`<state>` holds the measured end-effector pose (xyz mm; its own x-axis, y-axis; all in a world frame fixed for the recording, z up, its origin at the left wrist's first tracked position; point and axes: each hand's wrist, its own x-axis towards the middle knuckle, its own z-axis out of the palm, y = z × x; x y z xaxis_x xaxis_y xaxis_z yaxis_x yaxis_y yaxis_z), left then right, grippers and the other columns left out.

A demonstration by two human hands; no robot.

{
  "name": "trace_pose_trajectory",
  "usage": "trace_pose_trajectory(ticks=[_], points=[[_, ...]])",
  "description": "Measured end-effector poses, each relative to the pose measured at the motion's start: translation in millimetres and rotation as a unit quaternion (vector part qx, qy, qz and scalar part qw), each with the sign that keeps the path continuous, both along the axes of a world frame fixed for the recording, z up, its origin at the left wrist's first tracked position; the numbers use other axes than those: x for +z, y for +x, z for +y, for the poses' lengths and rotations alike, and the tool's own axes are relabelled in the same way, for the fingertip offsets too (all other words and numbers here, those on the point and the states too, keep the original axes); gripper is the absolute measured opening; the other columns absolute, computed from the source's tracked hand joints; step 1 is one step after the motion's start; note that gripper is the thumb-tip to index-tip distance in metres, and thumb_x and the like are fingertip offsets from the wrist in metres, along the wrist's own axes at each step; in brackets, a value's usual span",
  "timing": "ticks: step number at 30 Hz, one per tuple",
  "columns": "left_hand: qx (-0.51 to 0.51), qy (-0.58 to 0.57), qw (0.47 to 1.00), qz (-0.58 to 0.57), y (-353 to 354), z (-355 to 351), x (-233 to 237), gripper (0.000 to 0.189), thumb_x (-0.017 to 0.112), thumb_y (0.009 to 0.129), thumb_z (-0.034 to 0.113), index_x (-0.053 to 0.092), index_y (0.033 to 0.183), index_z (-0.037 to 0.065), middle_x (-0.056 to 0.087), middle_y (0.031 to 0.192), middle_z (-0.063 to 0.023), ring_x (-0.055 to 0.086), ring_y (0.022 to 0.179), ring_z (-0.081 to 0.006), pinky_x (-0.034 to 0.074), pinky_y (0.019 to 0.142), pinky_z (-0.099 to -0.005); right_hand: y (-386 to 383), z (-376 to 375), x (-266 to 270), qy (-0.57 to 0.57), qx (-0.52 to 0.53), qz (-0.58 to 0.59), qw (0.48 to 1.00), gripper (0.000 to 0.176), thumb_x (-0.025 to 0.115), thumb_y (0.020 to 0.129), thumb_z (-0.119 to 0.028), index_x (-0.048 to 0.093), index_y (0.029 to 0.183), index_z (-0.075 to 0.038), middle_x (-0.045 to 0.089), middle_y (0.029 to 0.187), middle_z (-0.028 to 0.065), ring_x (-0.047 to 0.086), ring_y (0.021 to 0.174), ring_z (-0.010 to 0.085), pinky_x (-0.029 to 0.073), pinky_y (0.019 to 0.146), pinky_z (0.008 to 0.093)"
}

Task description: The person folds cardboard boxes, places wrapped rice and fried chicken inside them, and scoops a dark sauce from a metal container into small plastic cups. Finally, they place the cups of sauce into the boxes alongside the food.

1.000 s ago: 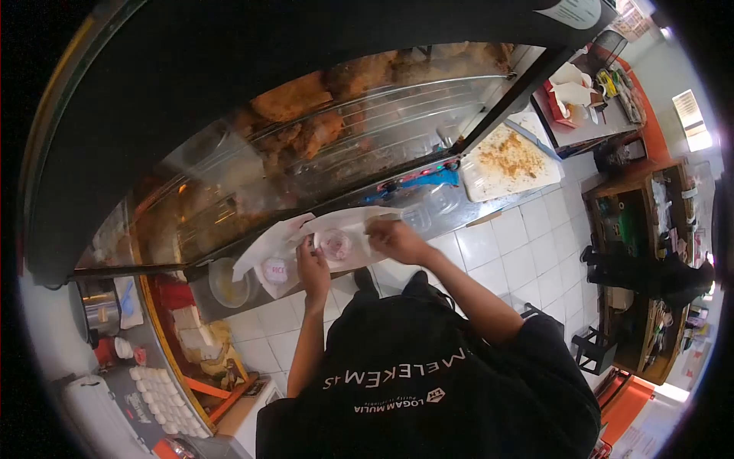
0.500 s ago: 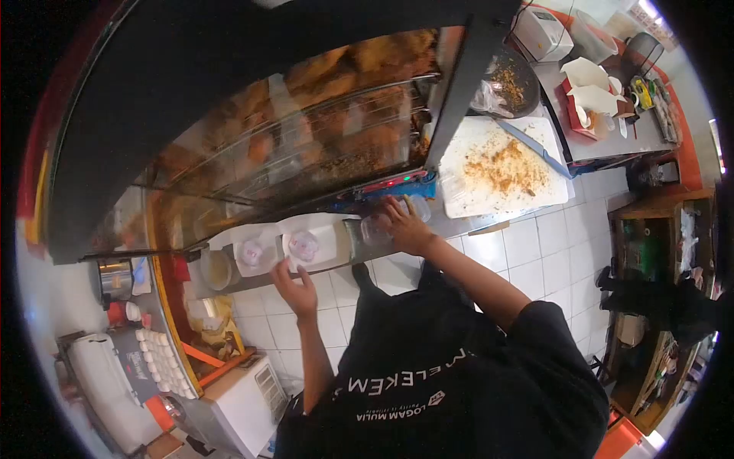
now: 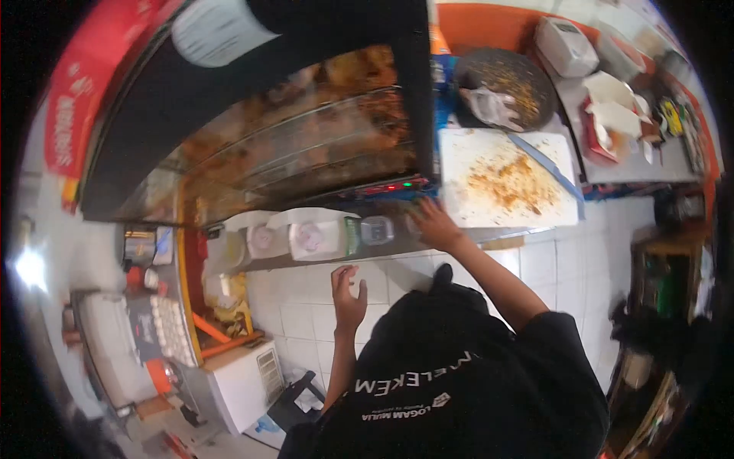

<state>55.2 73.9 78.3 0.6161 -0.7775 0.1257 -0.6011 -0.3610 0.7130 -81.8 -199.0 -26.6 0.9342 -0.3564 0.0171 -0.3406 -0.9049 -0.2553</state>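
My left hand [image 3: 349, 298] hangs in front of the counter's near edge, thumb and fingers apart, with nothing in it. My right hand [image 3: 434, 223] is over the counter beside the left edge of the white cutting board [image 3: 466, 145], its fingers spread and pointing away from me. A small clear plastic tub [image 3: 377, 229] stands just left of that hand. Further left, an open white paper box [image 3: 332, 239] holds a clear, round-looking packet [image 3: 309, 236]. A second white box [image 3: 275, 249] beside it has a similar packet [image 3: 261, 239] inside.
Crumbs and a blue knife [image 3: 547, 166] lie on the cutting board. Behind it is a dark round pan [image 3: 527, 73] with crumbs and a plastic bag. The glass-fronted food cabinet [image 3: 298, 145] rises behind the boxes. A red-and-white carton [image 3: 604, 138] stands on the right-hand counter.
My left hand has drawn back from the white boxes toward me. My right hand has moved off the clear tub to the right, toward the cutting board. The camera view has shifted.
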Motion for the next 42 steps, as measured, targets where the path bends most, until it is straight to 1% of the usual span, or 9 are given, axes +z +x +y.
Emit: trace_pose_trajectory(ticks=[10,13,16,17,22,27,32,34,42], points=[[0.355,-0.336,0.861,-0.141,193,-76,93,0.064,0.061,0.099,0.012,0.027,0.152,0.002,0.035,0.152,-0.0192,0.042,0.137,-0.0357,0.034,0.114,-0.0481,-91,18,87,0.225,-0.118,-0.146,0.956,0.041,0.073,0.085,-0.014,0.059,0.121,-0.002,0.057,0.122,0.0228,0.059,0.108,0.042,0.049,0.091,0.0491],[0.139,-0.324,0.877,-0.326,168,-123,128,0.064,0.058,0.099,0.009,0.024,0.154,0.002,0.028,0.154,-0.0203,0.04,0.139,-0.0345,0.036,0.114,-0.0465,-129,23,81,0.244,-0.188,-0.121,0.944,0.031,0.072,0.086,-0.01,0.062,0.113,0.0,0.061,0.116,0.0208,0.063,0.102,0.0389,0.052,0.086,0.0462],[-0.147,-0.316,0.836,-0.425,135,-188,136,0.057,0.068,0.088,0.02,0.051,0.142,0.015,0.051,0.14,-0.0172,0.045,0.137,-0.0391,0.033,0.116,-0.0563,-151,35,68,0.28,-0.232,-0.128,0.923,0.028,0.072,0.087,-0.008,0.063,0.111,0.0,0.066,0.11,0.0179,0.067,0.095,0.0332,0.054,0.08,0.0417],[-0.179,-0.314,0.82,-0.444,128,-208,137,0.059,0.063,0.09,0.023,0.049,0.148,0.017,0.04,0.157,-0.0071,0.034,0.148,-0.0267,0.021,0.123,-0.0495,-153,33,68,0.293,-0.242,-0.14,0.914,0.027,0.071,0.087,-0.008,0.063,0.112,0.0,0.067,0.108,0.0168,0.068,0.092,0.0311,0.055,0.078,0.04],[-0.152,-0.217,0.702,-0.661,159,-242,128,0.065,0.05,0.096,0.041,0.037,0.156,0.019,0.025,0.166,-0.0008,0.018,0.155,-0.0205,0.004,0.127,-0.0456,-119,31,88,0.34,-0.259,-0.151,0.891,0.024,0.07,0.09,-0.009,0.066,0.113,-0.001,0.071,0.1,0.0145,0.069,0.084,0.0232,0.056,0.076,0.0351],[-0.15,-0.199,0.714,-0.655,219,-195,122,0.068,0.053,0.094,0.033,0.033,0.158,0.019,0.023,0.167,-0.0011,0.015,0.155,-0.0213,0.005,0.127,-0.0463,-66,45,115,0.329,-0.197,-0.157,0.91,0.027,0.068,0.09,-0.007,0.066,0.117,0.0,0.071,0.101,0.0151,0.07,0.084,0.0224,0.056,0.078,0.0347],[0.026,-0.152,0.899,-0.409,224,-101,109,0.066,0.062,0.089,0.014,0.042,0.151,0.004,0.032,0.161,-0.0137,0.029,0.15,-0.0332,0.019,0.122,-0.0543,18,55,134,0.408,-0.128,-0.208,0.88,0.027,0.067,0.092,-0.006,0.065,0.116,0.005,0.071,0.105,0.0169,0.069,0.084,0.0191,0.055,0.075,0.0328],[0.016,-0.151,0.911,-0.383,207,-69,111,0.064,0.062,0.088,0.012,0.044,0.148,0.0,0.035,0.158,-0.018,0.033,0.147,-0.0365,0.023,0.12,-0.0552,68,54,145,0.401,-0.113,-0.219,0.882,0.023,0.065,0.094,-0.006,0.065,0.114,0.006,0.071,0.103,0.0152,0.067,0.083,0.0178,0.054,0.076,0.0317],[-0.031,-0.102,0.987,-0.117,158,42,69,0.058,0.065,0.084,0.005,0.05,0.14,-0.002,0.048,0.143,-0.0207,0.047,0.133,-0.0392,0.04,0.109,-0.0468,255,31,161,0.686,-0.201,-0.375,0.59,0.015,0.059,0.1,-0.009,0.063,0.106,0.005,0.069,0.1,0.01,0.066,0.087,0.0174,0.052,0.079,0.0289]])
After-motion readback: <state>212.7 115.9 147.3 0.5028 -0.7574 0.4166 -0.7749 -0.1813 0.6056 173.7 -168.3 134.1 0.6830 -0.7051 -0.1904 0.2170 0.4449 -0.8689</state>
